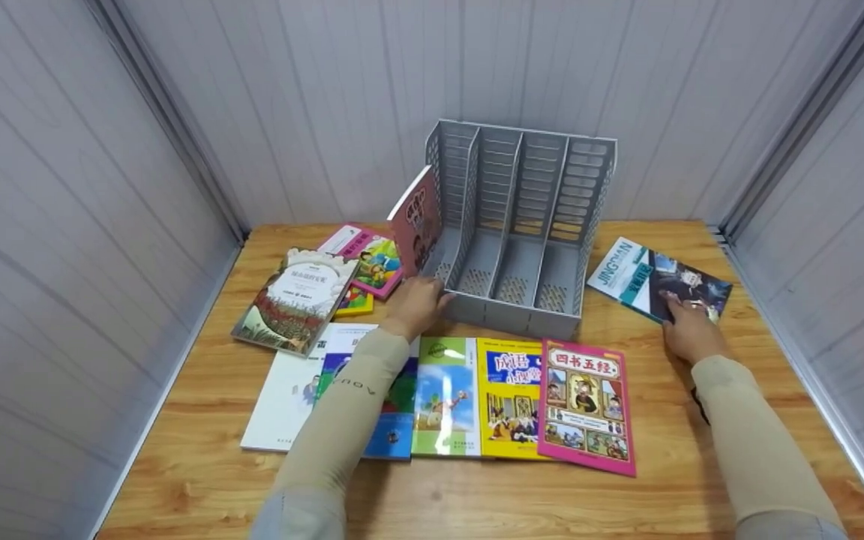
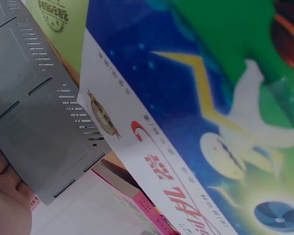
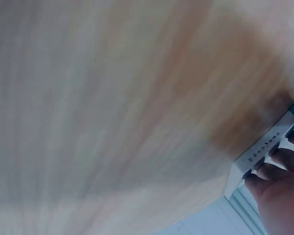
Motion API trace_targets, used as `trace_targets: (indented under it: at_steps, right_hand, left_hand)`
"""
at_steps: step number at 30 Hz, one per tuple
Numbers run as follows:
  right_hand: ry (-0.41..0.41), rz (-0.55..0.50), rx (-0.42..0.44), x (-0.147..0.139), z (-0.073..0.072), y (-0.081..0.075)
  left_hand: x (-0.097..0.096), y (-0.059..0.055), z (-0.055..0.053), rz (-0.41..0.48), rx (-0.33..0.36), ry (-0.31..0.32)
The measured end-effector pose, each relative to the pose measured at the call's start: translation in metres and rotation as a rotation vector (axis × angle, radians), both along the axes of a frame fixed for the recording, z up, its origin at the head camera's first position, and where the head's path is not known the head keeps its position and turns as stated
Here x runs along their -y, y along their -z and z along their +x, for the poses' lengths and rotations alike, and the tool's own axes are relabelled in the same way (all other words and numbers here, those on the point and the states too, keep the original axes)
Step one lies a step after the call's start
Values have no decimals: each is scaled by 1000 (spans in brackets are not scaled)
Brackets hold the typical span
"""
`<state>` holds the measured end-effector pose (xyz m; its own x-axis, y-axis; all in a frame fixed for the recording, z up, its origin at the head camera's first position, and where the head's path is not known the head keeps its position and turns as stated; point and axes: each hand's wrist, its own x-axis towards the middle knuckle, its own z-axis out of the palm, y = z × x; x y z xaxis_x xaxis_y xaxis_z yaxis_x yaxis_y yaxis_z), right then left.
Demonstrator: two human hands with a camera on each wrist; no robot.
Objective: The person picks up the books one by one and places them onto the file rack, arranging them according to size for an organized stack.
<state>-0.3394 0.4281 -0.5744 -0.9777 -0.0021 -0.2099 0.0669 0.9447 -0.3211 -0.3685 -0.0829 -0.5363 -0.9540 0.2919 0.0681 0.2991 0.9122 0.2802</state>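
A grey file holder (image 1: 526, 319) with upright dividers stands near the back wall. My left hand (image 1: 413, 306) grips its front left corner; in the left wrist view the curled fingers (image 2: 7, 174) lie against the grey panel. A pink book (image 1: 411, 225) stands in the leftmost slot, sticking out toward the front. To the right of the holder, my right hand (image 1: 691, 334) holds the near edge of a white and teal book (image 1: 623, 274) with a dark picture. In the right wrist view, fingers (image 3: 284, 161) curl at this book's spine (image 3: 264, 147).
Before the holder lies a row of books: white (image 1: 278, 409), blue-green (image 1: 391, 420), green (image 1: 443, 405), yellow (image 1: 507, 412) and pink-bordered (image 1: 588, 409). At left, a landscape-covered book (image 1: 293, 300) overlaps a pink-magenta book (image 1: 379, 262) and a yellow one (image 1: 357, 302). Panelled walls enclose the table.
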Motion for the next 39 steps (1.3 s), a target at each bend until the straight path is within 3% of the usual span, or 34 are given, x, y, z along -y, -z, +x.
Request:
trace_targets:
  at_steps: [16, 26, 39]
  right_hand:
    - [-39, 161, -1, 17, 13, -15]
    - [-92, 204, -106, 33, 26, -16]
    - [-3, 199, -111, 59, 45, -14]
  left_hand:
    - [-1, -6, 2, -50, -9, 41]
    - [-1, -4, 3, -30, -36, 46]
    - [1, 0, 1, -37, -42, 55]
